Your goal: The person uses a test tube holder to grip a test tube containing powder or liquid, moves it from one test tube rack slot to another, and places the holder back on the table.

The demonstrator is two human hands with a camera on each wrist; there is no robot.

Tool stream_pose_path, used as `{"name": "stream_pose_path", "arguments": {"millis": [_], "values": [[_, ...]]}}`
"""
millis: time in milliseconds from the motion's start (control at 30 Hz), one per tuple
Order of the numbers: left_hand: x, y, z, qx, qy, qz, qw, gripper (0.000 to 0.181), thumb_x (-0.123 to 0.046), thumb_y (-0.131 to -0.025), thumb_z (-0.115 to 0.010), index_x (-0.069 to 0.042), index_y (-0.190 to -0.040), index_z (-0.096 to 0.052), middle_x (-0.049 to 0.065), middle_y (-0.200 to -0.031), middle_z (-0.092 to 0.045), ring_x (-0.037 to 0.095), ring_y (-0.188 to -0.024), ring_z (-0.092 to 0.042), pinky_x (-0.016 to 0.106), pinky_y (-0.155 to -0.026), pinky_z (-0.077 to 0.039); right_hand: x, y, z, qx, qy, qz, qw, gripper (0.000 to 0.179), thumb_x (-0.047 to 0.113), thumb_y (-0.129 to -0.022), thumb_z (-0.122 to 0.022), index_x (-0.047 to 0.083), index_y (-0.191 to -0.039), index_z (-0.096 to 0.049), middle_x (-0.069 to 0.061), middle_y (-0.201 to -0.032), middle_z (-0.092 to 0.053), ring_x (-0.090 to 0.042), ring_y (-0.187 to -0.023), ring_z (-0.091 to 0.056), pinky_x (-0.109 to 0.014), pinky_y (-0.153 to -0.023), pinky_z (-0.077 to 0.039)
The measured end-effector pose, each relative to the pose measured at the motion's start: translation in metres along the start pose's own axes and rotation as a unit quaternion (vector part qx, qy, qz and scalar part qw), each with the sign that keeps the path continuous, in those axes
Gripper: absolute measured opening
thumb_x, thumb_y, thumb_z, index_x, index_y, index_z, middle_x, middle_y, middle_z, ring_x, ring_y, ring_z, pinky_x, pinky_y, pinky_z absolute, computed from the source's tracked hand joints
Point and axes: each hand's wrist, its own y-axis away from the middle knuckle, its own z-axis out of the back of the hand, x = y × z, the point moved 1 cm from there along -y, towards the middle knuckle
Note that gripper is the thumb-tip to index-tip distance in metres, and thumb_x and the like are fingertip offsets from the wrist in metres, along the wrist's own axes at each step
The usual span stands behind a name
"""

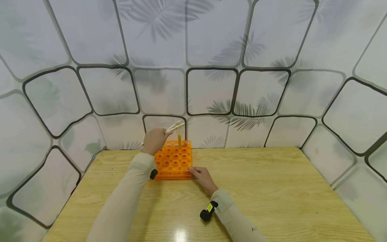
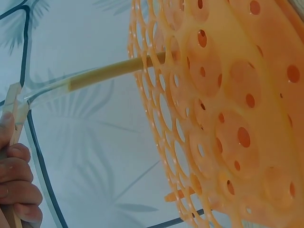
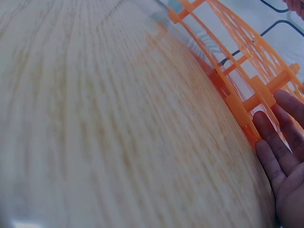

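Observation:
In the head view my left hand (image 1: 154,140) is above the rear left of an orange test tube rack (image 1: 169,174). It grips a wooden test tube clamp (image 2: 18,114), whose jaws are at the top of a clear tube. That test tube (image 2: 104,73) has yellow contents, and its lower end passes through the rack's perforated top. My right hand (image 1: 205,178) touches the rack's front right corner. In the right wrist view its extended fingers (image 3: 275,142) rest against the rack's side; the thumb is out of that view.
The rack stands on a wood-grain table (image 1: 257,188), close to its back edge. Behind it hangs a pale patterned curtain (image 1: 211,90), which also runs along both sides. A black wrist device (image 1: 208,211) is on my right sleeve.

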Motion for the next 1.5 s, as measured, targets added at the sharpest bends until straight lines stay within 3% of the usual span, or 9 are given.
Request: {"name": "stream_pose_path", "arguments": {"millis": [500,867,1100,1333,1500], "values": [[0.003,0.003,0.005,-0.003,0.012,0.006,0.9999,0.050,-0.042,-0.097,-0.047,-0.012,-0.057,-0.039,-0.002,-0.047,-0.029,0.012,-0.037,-0.027,0.024,-0.037,-0.022,-0.003,-0.004,0.000,-0.003,0.005,-0.008,0.9999,0.035,0.023,-0.097,-0.052,-0.007,-0.110,-0.065,-0.021,-0.113,-0.066,-0.031,-0.103,-0.062,-0.039,-0.088,-0.051],[0.007,0.007,0.009,-0.018,0.026,0.017,0.9993,0.048,-0.039,-0.097,-0.049,-0.012,-0.058,-0.040,-0.001,-0.048,-0.027,0.012,-0.039,-0.026,0.024,-0.038,-0.023,0.002,-0.002,-0.001,-0.017,0.015,-0.012,0.9997,0.033,0.022,-0.097,-0.053,-0.007,-0.107,-0.066,-0.021,-0.112,-0.066,-0.026,-0.100,-0.063,-0.037,-0.087,-0.052],[0.011,0.011,0.008,-0.010,0.028,0.030,0.9991,0.048,-0.041,-0.098,-0.046,-0.011,-0.061,-0.044,-0.001,-0.049,-0.030,0.012,-0.039,-0.028,0.024,-0.039,-0.024,0.002,-0.001,-0.001,-0.015,0.014,-0.008,0.9998,0.033,0.020,-0.097,-0.052,-0.009,-0.108,-0.065,-0.023,-0.112,-0.065,-0.029,-0.102,-0.063,-0.037,-0.086,-0.052],[0.014,0.016,0.008,-0.013,0.035,0.042,0.9984,0.047,-0.039,-0.097,-0.048,-0.010,-0.061,-0.046,-0.001,-0.050,-0.031,0.013,-0.040,-0.029,0.024,-0.039,-0.024,-0.030,-0.019,0.001,-0.028,0.017,-0.005,0.9995,0.041,0.035,-0.095,-0.055,-0.002,-0.108,-0.068,-0.017,-0.112,-0.067,-0.023,-0.101,-0.064,-0.034,-0.085,-0.052],[0.016,0.019,0.007,-0.027,0.029,0.043,0.9983,0.047,-0.041,-0.097,-0.048,-0.010,-0.061,-0.049,0.000,-0.050,-0.033,0.013,-0.040,-0.031,0.025,-0.039,-0.024,-0.031,-0.020,0.001,-0.027,0.015,-0.011,0.9995,0.042,0.035,-0.094,-0.055,-0.002,-0.108,-0.068,-0.017,-0.112,-0.067,-0.020,-0.100,-0.064,-0.033,-0.085,-0.052]]}}
